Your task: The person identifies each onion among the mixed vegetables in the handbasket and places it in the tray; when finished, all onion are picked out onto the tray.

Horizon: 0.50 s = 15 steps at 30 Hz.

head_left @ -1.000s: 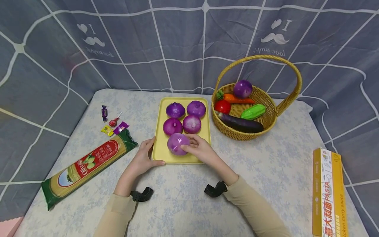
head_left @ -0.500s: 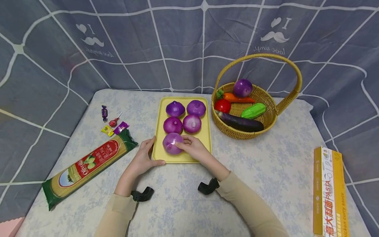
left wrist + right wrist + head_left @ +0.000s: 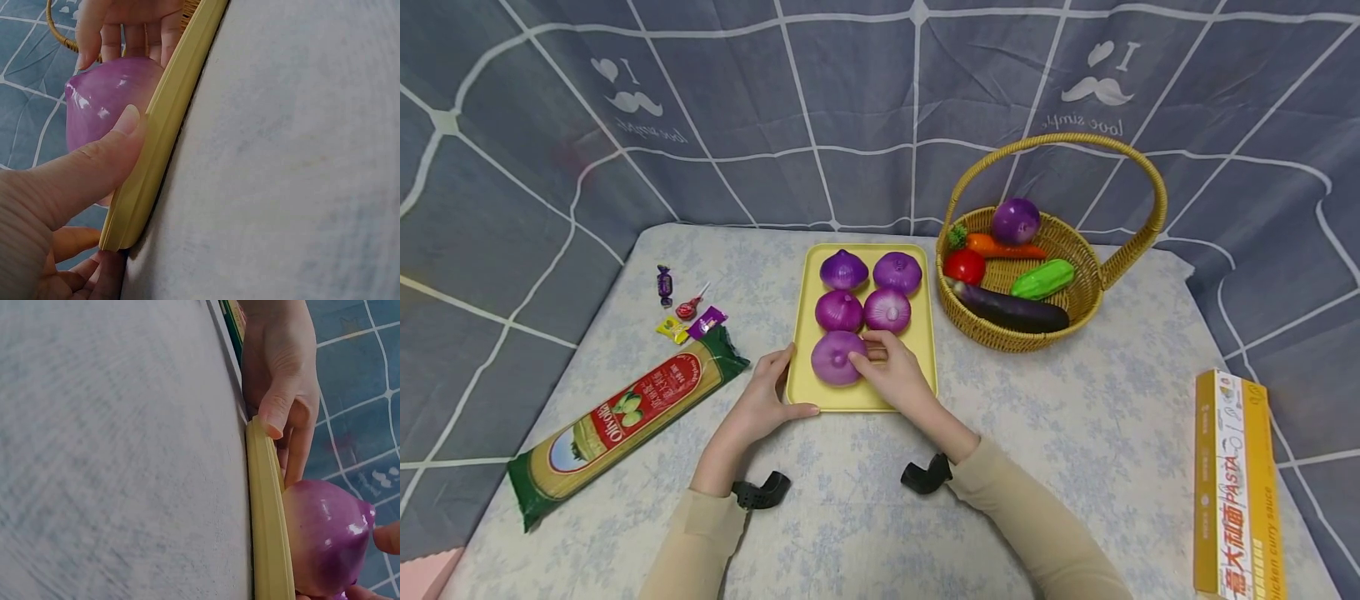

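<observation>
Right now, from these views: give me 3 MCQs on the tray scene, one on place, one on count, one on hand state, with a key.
1. Where does the wicker basket stand?
A. right of the yellow tray
B. left of the tray
C. on the tray

2. How many purple onions lie on the tray?
A. three
B. five
C. seven

3. What does the left hand do?
A. lifts the pasta bag
B. hangs idle above the table
C. grips the tray's near left corner

Key:
1 A, the basket sits beside the tray's right edge.
2 B, two rows of two, plus the nearest onion, which the right hand holds.
3 C, thumb on the rim, fingers along the edge.
</observation>
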Motion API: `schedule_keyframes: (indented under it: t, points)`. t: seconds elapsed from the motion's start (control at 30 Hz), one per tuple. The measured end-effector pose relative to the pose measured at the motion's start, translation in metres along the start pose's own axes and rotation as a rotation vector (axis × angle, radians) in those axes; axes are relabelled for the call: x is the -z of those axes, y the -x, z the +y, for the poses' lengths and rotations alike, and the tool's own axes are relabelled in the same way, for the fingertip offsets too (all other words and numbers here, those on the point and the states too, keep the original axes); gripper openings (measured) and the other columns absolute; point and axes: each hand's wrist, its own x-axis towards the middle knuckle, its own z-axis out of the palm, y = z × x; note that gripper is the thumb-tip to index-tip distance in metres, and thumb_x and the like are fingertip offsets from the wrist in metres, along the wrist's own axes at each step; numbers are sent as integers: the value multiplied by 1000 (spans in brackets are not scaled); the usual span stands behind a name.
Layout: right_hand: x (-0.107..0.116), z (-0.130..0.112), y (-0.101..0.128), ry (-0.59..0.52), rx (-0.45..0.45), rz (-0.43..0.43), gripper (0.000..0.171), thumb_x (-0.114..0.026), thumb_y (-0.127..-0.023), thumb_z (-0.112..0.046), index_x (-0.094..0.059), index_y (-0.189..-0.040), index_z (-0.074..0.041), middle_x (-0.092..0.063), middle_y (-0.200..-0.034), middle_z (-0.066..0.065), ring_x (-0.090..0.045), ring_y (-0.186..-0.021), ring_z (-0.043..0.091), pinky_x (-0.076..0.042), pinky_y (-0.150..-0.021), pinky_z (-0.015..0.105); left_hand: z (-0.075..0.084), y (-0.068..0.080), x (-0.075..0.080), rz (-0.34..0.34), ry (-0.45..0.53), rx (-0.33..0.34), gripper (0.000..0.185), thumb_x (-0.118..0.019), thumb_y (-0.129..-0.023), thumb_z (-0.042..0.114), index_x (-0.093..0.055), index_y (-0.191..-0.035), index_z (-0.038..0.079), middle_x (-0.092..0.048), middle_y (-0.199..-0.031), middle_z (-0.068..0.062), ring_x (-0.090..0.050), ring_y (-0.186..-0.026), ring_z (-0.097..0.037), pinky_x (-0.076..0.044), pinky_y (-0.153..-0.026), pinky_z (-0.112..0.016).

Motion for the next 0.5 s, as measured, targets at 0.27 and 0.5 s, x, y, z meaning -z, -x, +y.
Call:
schedule_keyframes:
  t: [0.27, 0.5]
  points:
    - [-3, -3, 7, 81, 54, -25, 52, -74, -89, -25, -55, -131, -2, -57, -126, 13, -61, -115, 27, -55, -92, 32, 0, 0, 1, -5, 2, -6, 110, -87, -76, 20, -15, -156, -2, -22, -152, -28, -31, -142, -43, -28, -116, -56]
    - [3, -9, 11, 162, 112, -10, 59, -78, -85, -23, -53, -134, -1, -55, -127, 15, -58, -117, 29, -54, -95, 38, 1, 0, 0, -4, 7, -1, 110, -86, -76, 21, -14, -156, -1, -21, -153, -28, -32, -141, -43, -28, -116, -56]
